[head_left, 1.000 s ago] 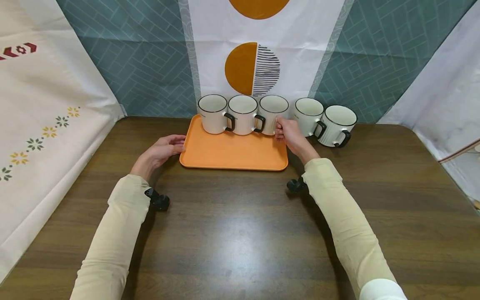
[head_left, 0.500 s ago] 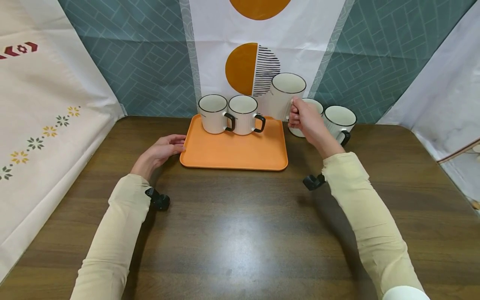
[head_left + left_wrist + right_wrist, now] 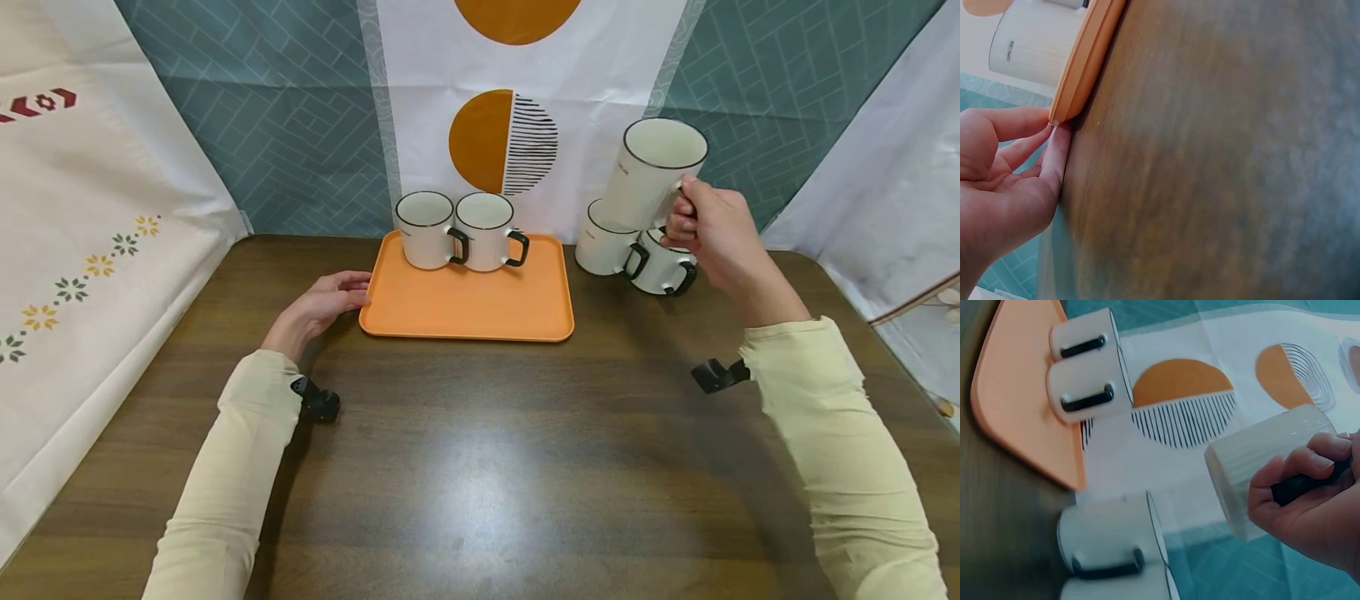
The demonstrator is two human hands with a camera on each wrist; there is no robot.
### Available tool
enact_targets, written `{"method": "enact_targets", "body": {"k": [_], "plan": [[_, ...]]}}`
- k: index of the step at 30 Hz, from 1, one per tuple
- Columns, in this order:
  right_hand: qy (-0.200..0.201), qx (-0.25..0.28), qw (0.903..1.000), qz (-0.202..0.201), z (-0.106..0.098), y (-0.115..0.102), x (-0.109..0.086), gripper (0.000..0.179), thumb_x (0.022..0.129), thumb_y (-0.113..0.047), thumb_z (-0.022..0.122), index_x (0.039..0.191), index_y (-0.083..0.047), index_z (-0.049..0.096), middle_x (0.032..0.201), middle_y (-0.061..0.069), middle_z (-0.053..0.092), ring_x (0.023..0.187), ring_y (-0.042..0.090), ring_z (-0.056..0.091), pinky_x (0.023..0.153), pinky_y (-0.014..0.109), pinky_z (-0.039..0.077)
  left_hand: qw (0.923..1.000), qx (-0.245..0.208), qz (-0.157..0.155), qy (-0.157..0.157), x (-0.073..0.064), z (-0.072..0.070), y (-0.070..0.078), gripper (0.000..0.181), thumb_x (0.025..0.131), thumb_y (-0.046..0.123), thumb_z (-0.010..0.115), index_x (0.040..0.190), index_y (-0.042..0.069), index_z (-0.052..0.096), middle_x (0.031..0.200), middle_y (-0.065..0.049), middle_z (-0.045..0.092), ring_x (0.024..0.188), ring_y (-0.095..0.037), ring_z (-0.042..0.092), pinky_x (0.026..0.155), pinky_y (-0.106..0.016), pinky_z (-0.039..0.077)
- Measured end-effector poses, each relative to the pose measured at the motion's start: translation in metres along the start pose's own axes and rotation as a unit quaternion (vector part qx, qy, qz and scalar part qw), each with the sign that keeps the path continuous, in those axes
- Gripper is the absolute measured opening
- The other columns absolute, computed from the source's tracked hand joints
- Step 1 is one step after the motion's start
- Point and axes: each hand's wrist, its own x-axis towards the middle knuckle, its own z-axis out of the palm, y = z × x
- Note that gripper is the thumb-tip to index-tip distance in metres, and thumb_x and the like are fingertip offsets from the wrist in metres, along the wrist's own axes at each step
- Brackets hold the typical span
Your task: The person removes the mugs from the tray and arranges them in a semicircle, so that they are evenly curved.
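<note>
My right hand (image 3: 716,229) grips the black handle of a white mug (image 3: 648,183) with a dark rim. It holds the mug upright in the air, above and partly in front of two matching mugs standing right of the tray. The right wrist view shows curled fingers (image 3: 1322,462) around that handle. At the left edge of an orange tray (image 3: 472,312), my left hand (image 3: 318,304) pinches the rim between thumb and fingers, as the left wrist view shows. Two mugs, the left mug (image 3: 425,233) and its neighbour (image 3: 483,237), stand side by side at the tray's back.
Right of the tray, one mug (image 3: 603,250) stands on the brown table (image 3: 480,433) beside another mug (image 3: 660,271), partly covered by the right hand and raised mug. Behind the table hangs a patterned cloth (image 3: 300,125); white cloths drape at both sides.
My right hand has lifted the third mug off the tray and carried it up and rightward over the two mugs there. The left hand and tray have stayed in place.
</note>
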Motion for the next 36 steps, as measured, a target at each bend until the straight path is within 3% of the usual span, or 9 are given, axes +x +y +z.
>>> {"method": "enact_targets", "body": {"k": [7, 15, 22, 28, 36], "plan": [[-0.004, 0.035, 0.9993, -0.014, -0.040, 0.000, -0.021, 0.040, 0.104, -0.023, 0.043, 0.069, -0.005, 0.032, 0.061, 0.005, 0.020, 0.057, 0.020, 0.018, 0.062, 0.028, 0.043, 0.9999, -0.001, -0.010, 0.003, 0.001, -0.001, -0.001, 0.056, 0.098, -0.001, 0.050, 0.149, -0.004, 0.026, 0.143, -0.024, 0.035, 0.123, -0.029, 0.043, 0.109, -0.040, 0.033], [-0.019, 0.081, 0.9958, -0.037, -0.075, 0.011, -0.032, 0.038, 0.104, -0.020, 0.042, 0.072, -0.004, 0.029, 0.063, 0.005, 0.019, 0.056, 0.019, 0.017, 0.061, 0.028, 0.040, 0.9999, -0.006, -0.010, 0.000, -0.001, 0.000, 0.001, 0.057, 0.098, -0.001, 0.049, 0.150, -0.004, 0.023, 0.145, -0.025, 0.033, 0.127, -0.032, 0.039, 0.110, -0.041, 0.030], [-0.016, 0.087, 0.9952, -0.041, -0.095, 0.019, -0.042, 0.038, 0.104, -0.015, 0.038, 0.069, -0.003, 0.029, 0.061, 0.006, 0.017, 0.055, 0.020, 0.016, 0.059, 0.030, 0.035, 0.9999, -0.005, -0.013, 0.001, -0.002, 0.002, 0.004, 0.056, 0.099, -0.001, 0.047, 0.149, -0.004, 0.024, 0.145, -0.024, 0.033, 0.129, -0.032, 0.038, 0.111, -0.041, 0.030], [-0.036, 0.089, 0.9942, -0.049, -0.110, 0.024, -0.054, 0.038, 0.105, -0.014, 0.035, 0.070, -0.002, 0.028, 0.062, 0.007, 0.016, 0.055, 0.021, 0.015, 0.061, 0.031, 0.035, 0.9999, -0.007, -0.004, -0.005, 0.000, 0.004, 0.007, 0.056, 0.099, 0.000, 0.048, 0.149, -0.005, 0.024, 0.145, -0.024, 0.033, 0.128, -0.032, 0.038, 0.111, -0.041, 0.030], [-0.040, 0.065, 0.9967, -0.027, -0.118, 0.041, -0.063, 0.039, 0.106, -0.017, 0.032, 0.069, -0.005, 0.030, 0.062, 0.006, 0.017, 0.055, 0.021, 0.016, 0.064, 0.028, 0.040, 0.9999, 0.002, -0.010, 0.000, -0.002, 0.001, 0.002, 0.055, 0.099, 0.001, 0.049, 0.149, -0.005, 0.025, 0.142, -0.024, 0.035, 0.121, -0.029, 0.042, 0.110, -0.040, 0.031]]}}
